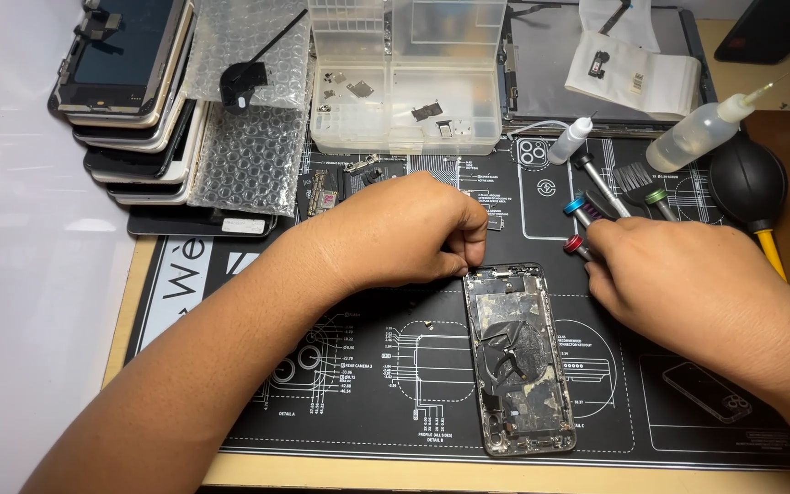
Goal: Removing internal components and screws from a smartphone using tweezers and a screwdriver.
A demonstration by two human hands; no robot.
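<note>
Head view: an opened phone shell (518, 359), gutted, lies lengthwise on the black repair mat (368, 384), its top end pointing away from the person. Inside show torn foil, dark adhesive residue and a few small parts near the lower end. It rests flat, probably so both hands stay free.

The left hand (404, 229) is curled, fingertips (464, 265) pinched close together right at the shell's top left corner. They touch or nearly touch the frame there; whether they grip some tiny part I cannot tell, it is too small to see. The forearm lies across the mat, which looks like bracing for fine work.

The right hand (688, 293) rests just right of the shell's top, fingers bent down among a cluster of screwdrivers (587, 215) with red, blue and green collars. It appears to be closing on the red-collared one; the grip itself is hidden under the knuckles.

Further out, kept within reach: a clear compartment box (404, 91) holding small metal brackets, a squeeze bottle with needle tip (701, 133), a smaller dropper bottle (571, 139), and a black rubber air blower (747, 181). At far left, a stack of phone screens (134, 101) beside bubble-wrap sheets (249, 137), set off the mat, away from the working area. A loose screw (428, 324) sits on the mat left of the shell.
</note>
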